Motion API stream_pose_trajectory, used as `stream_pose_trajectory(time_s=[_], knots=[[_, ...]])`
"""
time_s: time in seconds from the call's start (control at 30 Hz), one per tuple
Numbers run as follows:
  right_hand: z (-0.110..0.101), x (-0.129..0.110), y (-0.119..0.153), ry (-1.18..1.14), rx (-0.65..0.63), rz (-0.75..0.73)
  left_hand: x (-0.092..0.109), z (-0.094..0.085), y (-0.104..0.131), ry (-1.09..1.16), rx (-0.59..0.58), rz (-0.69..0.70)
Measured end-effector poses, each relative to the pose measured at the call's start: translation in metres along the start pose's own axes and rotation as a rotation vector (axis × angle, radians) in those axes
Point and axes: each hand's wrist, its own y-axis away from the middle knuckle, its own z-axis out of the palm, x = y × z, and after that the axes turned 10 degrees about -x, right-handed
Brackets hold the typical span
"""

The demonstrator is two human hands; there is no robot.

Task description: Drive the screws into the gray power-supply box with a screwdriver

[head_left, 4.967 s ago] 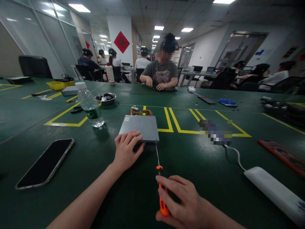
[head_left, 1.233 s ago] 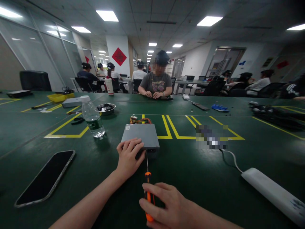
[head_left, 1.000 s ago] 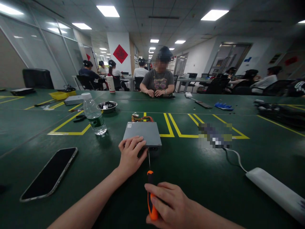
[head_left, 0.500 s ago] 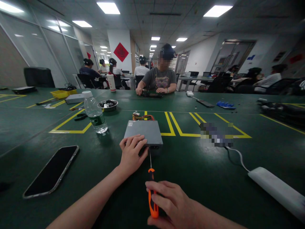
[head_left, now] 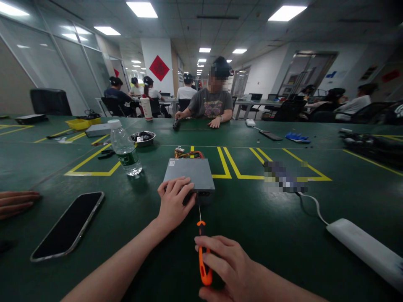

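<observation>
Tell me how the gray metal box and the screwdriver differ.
The gray metal box is broad and flat; the screwdriver is long and slim. The box is gray with a pale label; the screwdriver has an orange and black handle. The left hand rests on the box; the right hand holds the screwdriver. Both have a hand on them.

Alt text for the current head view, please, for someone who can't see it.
The left hand rests on a grey metal box on a green table, while the right hand holds an orange screwdriver pointed at the box's near side. A clear bottle stands and a phone lies to the left; a co-worker sits opposite.
</observation>
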Motion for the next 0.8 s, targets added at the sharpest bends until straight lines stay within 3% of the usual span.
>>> stream_pose_trajectory(time_s=[0.13,0.33,0.57,0.8], knots=[[-0.007,-0.002,-0.005,0.063,-0.067,-0.037,-0.001,0.001,0.001,0.005,-0.001,-0.003],[-0.003,-0.001,0.002,0.062,0.044,-0.003,0.000,0.000,0.000,0.001,0.000,-0.001],[-0.009,-0.003,-0.005,0.076,-0.098,-0.036,0.000,0.000,0.000,0.004,0.000,-0.003],[-0.002,-0.001,0.006,0.041,0.043,-0.008,0.000,0.000,0.000,0.002,-0.010,-0.004]])
